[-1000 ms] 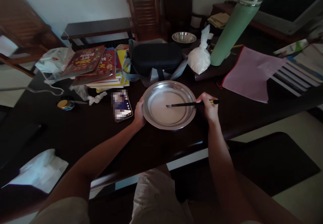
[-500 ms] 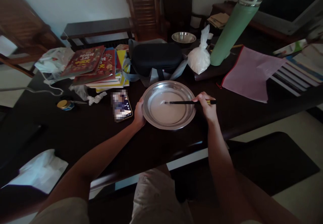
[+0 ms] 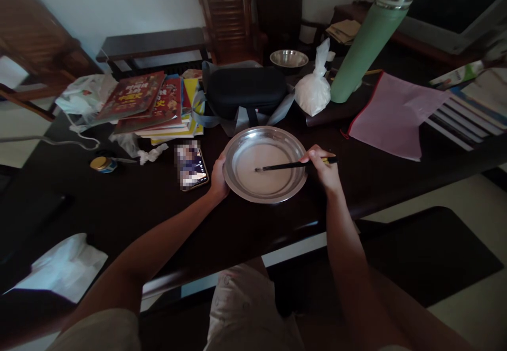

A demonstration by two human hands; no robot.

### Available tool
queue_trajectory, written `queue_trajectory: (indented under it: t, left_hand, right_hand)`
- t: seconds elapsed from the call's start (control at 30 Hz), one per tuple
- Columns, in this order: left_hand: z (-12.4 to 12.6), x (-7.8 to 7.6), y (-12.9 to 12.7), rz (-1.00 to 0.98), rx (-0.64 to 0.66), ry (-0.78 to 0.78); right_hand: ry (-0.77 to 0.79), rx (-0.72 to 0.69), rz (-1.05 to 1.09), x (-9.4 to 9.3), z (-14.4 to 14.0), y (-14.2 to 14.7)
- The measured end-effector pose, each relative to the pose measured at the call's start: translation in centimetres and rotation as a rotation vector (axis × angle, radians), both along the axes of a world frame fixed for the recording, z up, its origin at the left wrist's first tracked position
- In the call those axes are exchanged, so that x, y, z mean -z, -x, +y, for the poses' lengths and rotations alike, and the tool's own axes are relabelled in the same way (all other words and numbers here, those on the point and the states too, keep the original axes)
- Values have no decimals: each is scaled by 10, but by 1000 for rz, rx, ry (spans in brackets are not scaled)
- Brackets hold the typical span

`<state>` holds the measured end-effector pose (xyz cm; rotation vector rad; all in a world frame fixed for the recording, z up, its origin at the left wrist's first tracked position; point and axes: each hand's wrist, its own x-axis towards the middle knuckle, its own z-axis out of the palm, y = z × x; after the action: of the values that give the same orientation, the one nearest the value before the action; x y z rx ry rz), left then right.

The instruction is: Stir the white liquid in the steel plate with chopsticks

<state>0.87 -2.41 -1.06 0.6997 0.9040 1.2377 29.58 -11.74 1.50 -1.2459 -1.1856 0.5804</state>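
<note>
A shallow metal basin (image 3: 264, 198) sits on the dark table in front of me, with a pale, milky mixture (image 3: 263, 183) in its bottom. My left hand (image 3: 218, 178) is closed on the basin's left edge; some of its fingers are hidden beneath the rim. In my right hand (image 3: 325, 170) I hold black chopsticks (image 3: 281, 165) with gold-coloured marks near the top. They lie nearly level over the right rim, and their tips dip into the mixture left of its middle. Left of the basin lies a lit phone (image 3: 193, 166).
Behind the basin are a black case (image 3: 246, 91), a tied bag of white powder (image 3: 312, 95) and a tall green thermos (image 3: 368, 50). Books (image 3: 134, 97) stand back left, near a small jar (image 3: 103, 164). A pink mesh pouch (image 3: 396, 119) lies right. A second metal bowl (image 3: 289, 59) is farther back.
The chopstick tips have moved slightly left and towards me through the mixture, and the sticks now slant more. My left hand and the basin stay in place.
</note>
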Motion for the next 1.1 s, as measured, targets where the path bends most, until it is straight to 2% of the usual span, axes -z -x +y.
queue_trajectory:
  t: [0.13, 0.27, 0.4, 0.53, 0.67, 0.8, 0.97, 1.1]
  left_hand:
    - [-1, -1, 0, 3, -2, -7]
    - [-1, -2, -2, 10, -1, -27]
    - [-1, -2, -2, 9, -12, -29]
    - [-2, -3, -2, -6, -5, -24]
    - [-1, 0, 0, 2, -3, -41]
    - [2, 5, 2, 4, 2, -49]
    - [3, 8, 2, 8, 13, -61]
    - [2, 6, 2, 12, 21, -61]
  right_hand:
    - [-39, 86, 17, 0, 0, -1]
    - [-29, 33, -3, -1, 0, 0]
    - [-54, 82, 19, 0, 0, 0]
    - [-19, 13, 22, 1, 1, -1]
    - [-58, 77, 23, 1, 1, -1]
    - [-14, 7, 21, 2, 1, -2]
    - [-64, 76, 11, 3, 1, -2]
    - [-33, -2, 34, 3, 1, -1]
